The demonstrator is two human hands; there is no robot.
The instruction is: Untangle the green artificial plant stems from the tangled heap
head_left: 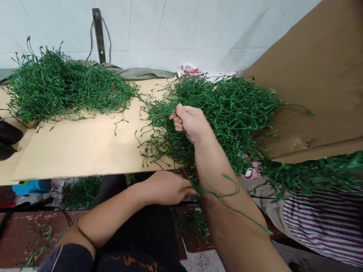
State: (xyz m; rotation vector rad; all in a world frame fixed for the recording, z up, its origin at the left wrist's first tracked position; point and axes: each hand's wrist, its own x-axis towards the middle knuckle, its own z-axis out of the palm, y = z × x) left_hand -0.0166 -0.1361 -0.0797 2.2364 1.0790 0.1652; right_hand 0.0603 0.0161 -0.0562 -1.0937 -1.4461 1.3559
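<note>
Over the near edge of the cardboard-covered table, my left hand (170, 189) has its fingers closed, at the end of a green stem (227, 204) that trails across my right forearm. My right hand (188, 121) is raised in a pinch at the left side of a large heap of green stems (241, 109). Its fingers are pressed together; what they hold, if anything, blends with the stems behind. A second heap of thin green stems (59, 83) lies at the left back, and a few loose stems lie between the heaps.
A large cardboard sheet (317, 75) leans at the right. A metal bracket (99, 36) stands by the tiled wall. Dark cylindrical objects (10, 132) lie at the left edge. Striped cloth (320, 226) is at the lower right, and a blue object (32, 187) is below the table.
</note>
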